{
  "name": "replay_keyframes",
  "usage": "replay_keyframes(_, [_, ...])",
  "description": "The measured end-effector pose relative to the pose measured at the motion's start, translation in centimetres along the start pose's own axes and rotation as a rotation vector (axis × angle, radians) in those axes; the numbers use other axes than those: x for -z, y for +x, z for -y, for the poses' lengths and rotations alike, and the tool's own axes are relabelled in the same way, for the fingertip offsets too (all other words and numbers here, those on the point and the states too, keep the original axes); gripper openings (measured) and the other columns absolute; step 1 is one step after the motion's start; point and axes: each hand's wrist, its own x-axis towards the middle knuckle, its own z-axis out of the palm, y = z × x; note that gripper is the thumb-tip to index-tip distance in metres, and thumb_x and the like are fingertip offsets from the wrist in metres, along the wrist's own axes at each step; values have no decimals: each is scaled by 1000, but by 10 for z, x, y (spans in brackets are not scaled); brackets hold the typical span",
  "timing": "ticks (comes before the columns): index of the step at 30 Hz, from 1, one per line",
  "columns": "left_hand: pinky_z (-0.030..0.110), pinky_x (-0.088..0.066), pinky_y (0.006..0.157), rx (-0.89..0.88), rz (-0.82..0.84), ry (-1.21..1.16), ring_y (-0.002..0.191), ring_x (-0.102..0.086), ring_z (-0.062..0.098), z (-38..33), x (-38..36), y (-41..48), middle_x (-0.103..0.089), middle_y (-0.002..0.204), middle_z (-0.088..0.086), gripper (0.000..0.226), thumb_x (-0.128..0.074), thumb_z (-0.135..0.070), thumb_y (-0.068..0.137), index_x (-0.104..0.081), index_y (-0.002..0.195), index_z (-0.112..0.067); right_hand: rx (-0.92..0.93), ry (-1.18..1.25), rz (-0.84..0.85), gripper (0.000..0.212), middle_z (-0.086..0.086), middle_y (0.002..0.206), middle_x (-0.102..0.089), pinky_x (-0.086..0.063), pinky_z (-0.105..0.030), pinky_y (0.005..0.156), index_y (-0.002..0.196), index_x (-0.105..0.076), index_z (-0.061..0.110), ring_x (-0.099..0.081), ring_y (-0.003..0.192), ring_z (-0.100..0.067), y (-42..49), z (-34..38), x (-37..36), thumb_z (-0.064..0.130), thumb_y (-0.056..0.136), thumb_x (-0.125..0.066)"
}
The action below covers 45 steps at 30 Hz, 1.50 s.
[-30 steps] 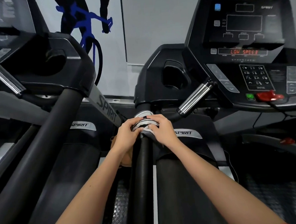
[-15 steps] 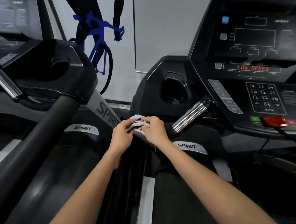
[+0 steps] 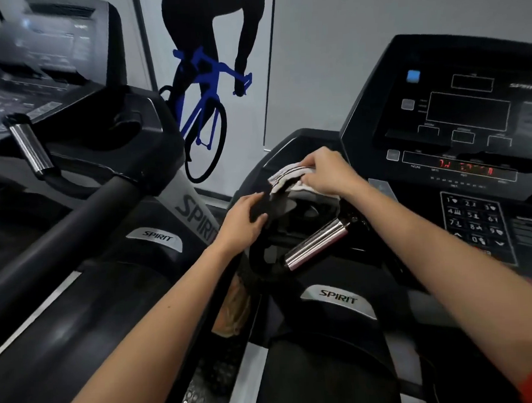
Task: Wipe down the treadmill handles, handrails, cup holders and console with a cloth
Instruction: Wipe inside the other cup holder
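1. Cloth (image 3: 288, 177): white with dark stripes, bunched on the housing rim just above the cup holder (image 3: 302, 211), left of the console (image 3: 469, 113).
2. Right hand (image 3: 328, 173): its fingers are curled over the cloth and clamp it against the plastic.
3. Left hand (image 3: 244, 222): it lies just below the cloth on the dark housing, with the fingers bent over something dark. I cannot tell whether that is a dark fold of the cloth or the housing edge.
4. Handle (image 3: 316, 245): a chrome grip juts out just beside the cup holder, on the near side, and neither hand touches it.
5. Step in hand, as I judge it: wiping the cup-holder surround.
6. Handling, as a judgement:
   - The cloth looks light, soft and limp, so it should mould into the holder's hollow and wrap round the chrome grip easily.
   - On smooth plastic it will likely skid or unfold unless it is pressed down.
7. Where to hold, as a judgement:
   - Keep the cloth bunched in the palm with a flat pad of fabric under the fingertips.
   - Tuck loose tails in so they do not catch on the handle.
   - The console display is lit, so go lightly over the keypad to avoid pressing keys.
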Motion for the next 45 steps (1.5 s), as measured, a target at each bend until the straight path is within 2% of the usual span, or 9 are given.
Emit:
replay_keyframes(6, [37, -21, 115, 95, 69, 239, 141, -25, 19, 17, -24, 41, -28, 153, 1, 50, -49, -24, 94, -37, 142, -17, -26, -128, 224, 28, -9, 106, -67, -45, -27, 82, 108, -67, 14, -60, 102, -23, 39, -47, -24, 15, 81, -62])
replay_keyframes(11, [36, -7, 117, 53, 68, 318, 145, -8, 13, 28, -38, 75, -16, 157, -3, 51, -38, -34, 98, -29, 146, -18, -9, -266, 690, 24, -5, 68, -48, -30, -26, 52, 65, -52, 10, -42, 62, -15, 58, -52, -50, 10, 87, -42])
replay_keyframes(15, [33, -7, 119, 8, 44, 327, 145, -5, 9, 33, -44, 97, -13, 157, -5, 52, -32, -35, 100, -22, 148, -19, -252, 263, 747, 28, 2, 53, -47, -30, -21, 44, 62, -48, 16, -40, 45, -9, 66, -47, -59, 15, 89, -42])
replay_keyframes(19, [34, -8, 118, -38, 56, 356, 145, -6, 9, 33, -48, 112, -13, 157, -6, 50, -31, -30, 100, -19, 148, -21, -495, 841, 426, 35, 2, 44, -50, -31, -19, 38, 68, -51, 14, -45, 38, -9, 77, -32, -89, 25, 98, -39])
replay_keyframes(22, [35, -9, 118, -46, 75, 361, 145, -7, 9, 37, -49, 117, -14, 157, -7, 49, -30, -28, 100, -22, 148, -21, -261, 377, 313, 38, 1, 64, -49, -37, -23, 53, 77, -52, 15, -48, 60, -13, 68, -34, -94, 35, 100, -31])
replay_keyframes(26, [35, -8, 118, -49, 70, 341, 145, -7, 8, 36, -46, 119, -16, 157, -8, 48, -31, -27, 100, -25, 147, -21, 8, -78, 558, 39, 5, 57, -42, -28, -16, 45, 58, -41, 17, -36, 51, -5, 48, -51, -65, 24, 97, -39])
replay_keyframes(34, [35, -9, 118, -52, 60, 315, 144, -8, 7, 39, -47, 119, -18, 156, -8, 48, -32, -31, 99, -27, 146, -22, -430, 713, 152, 27, -3, 66, -45, -36, -21, 49, 72, -45, 11, -43, 59, -11, 88, -33, -101, 0, 94, -36])
replay_keyframes(42, [35, -9, 118, -56, 58, 319, 144, -9, 8, 37, -47, 118, -18, 156, -7, 47, -33, -30, 99, -28, 146, -21, 66, 98, 439, 26, 7, 61, -50, -34, -21, 53, 64, -53, 19, -43, 57, -2, 50, -58, -74, 8, 88, -52])
replay_keyframes(45, [34, -7, 118, -45, 67, 316, 144, -8, 8, 36, -46, 117, -18, 156, -7, 47, -32, -31, 100, -27, 146, -22, 202, -256, 646, 24, 7, 68, -54, -38, -22, 60, 95, -66, 14, -51, 63, -8, 41, -59, -38, 4, 88, -46])
